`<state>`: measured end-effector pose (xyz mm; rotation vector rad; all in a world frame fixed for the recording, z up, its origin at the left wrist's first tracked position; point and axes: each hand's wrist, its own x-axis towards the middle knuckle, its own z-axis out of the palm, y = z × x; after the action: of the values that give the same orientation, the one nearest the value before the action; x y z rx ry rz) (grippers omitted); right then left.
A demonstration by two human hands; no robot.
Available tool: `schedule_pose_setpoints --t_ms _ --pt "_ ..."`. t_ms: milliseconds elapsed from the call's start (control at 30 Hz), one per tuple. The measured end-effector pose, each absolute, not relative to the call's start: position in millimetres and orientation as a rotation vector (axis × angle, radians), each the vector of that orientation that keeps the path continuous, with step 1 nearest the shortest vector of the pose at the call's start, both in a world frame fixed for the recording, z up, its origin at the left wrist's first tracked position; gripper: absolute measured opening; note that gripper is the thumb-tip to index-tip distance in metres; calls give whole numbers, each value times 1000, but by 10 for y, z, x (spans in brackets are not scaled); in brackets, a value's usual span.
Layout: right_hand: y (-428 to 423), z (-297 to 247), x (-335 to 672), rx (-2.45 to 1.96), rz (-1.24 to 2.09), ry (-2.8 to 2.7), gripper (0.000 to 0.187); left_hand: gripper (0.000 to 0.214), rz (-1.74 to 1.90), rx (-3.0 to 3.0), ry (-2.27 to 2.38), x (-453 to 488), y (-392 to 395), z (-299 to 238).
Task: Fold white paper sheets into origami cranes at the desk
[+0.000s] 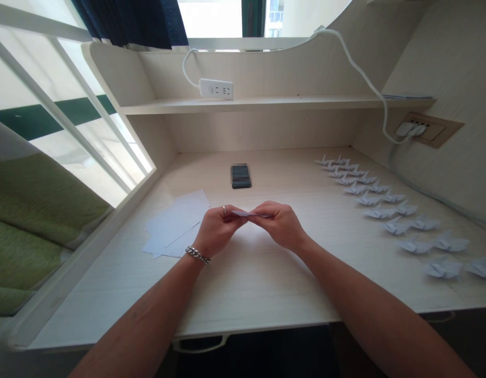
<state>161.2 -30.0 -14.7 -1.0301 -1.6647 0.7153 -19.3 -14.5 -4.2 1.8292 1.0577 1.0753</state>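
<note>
Above the middle of the desk, both my hands pinch one small piece of folded white paper (240, 213). My left hand (219, 224), with a ring on a finger and a chain bracelet at the wrist, grips its left end. At the other end, my right hand (281, 223) has its fingers closed on the paper. The fingers cover much of the paper, so its exact folded shape is hidden. Just left of my left hand lie several loose white paper sheets (164, 223), overlapping on the desk.
Folded paper cranes (379, 211) stand in two rows along the desk's right side. A dark, blurred-out object (241, 176) lies beyond my hands. On the shelf (266, 105) sits a white power strip (216, 89). A white cable (361, 71) hangs to the wall socket (435, 129).
</note>
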Motion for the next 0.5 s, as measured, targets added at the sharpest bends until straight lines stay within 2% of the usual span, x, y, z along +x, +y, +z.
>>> schedule_pose_setpoints --t_ms 267,500 --pt "-302 -116 1628 -1118 846 -1647 14 19 1135 1635 950 -224 -101 -65" --pt "-306 -110 1633 -1177 883 -1635 15 23 1213 1561 1047 -237 -80 -34"
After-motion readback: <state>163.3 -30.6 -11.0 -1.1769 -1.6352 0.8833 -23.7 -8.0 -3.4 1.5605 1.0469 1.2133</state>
